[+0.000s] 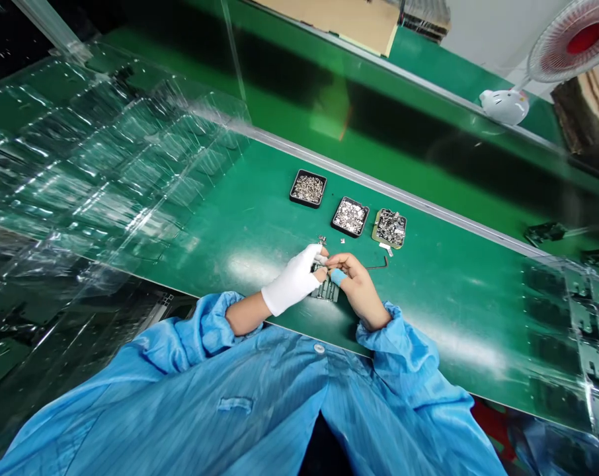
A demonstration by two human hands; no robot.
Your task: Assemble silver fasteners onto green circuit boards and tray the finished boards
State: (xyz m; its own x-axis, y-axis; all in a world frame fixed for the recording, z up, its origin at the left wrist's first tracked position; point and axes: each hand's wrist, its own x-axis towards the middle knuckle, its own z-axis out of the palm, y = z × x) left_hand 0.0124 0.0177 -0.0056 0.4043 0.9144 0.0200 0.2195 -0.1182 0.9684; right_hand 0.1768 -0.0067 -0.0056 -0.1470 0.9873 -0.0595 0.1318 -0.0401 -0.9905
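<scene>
Spotting a small ribbed part on the green bench, close to the near edge, under the white-gloved left hand and the bare right hand with a blue finger cover. Seeing both curled in over its far end, but can't tell the exact grip or anything pinched. Probably light and stiff, maybe slick against fabric, so best held by the side edges. Watch for loose bits just beyond, plus an L-shaped rod right beside, kinda easy to bump. Farther back: three small trays of metal pieces.
</scene>
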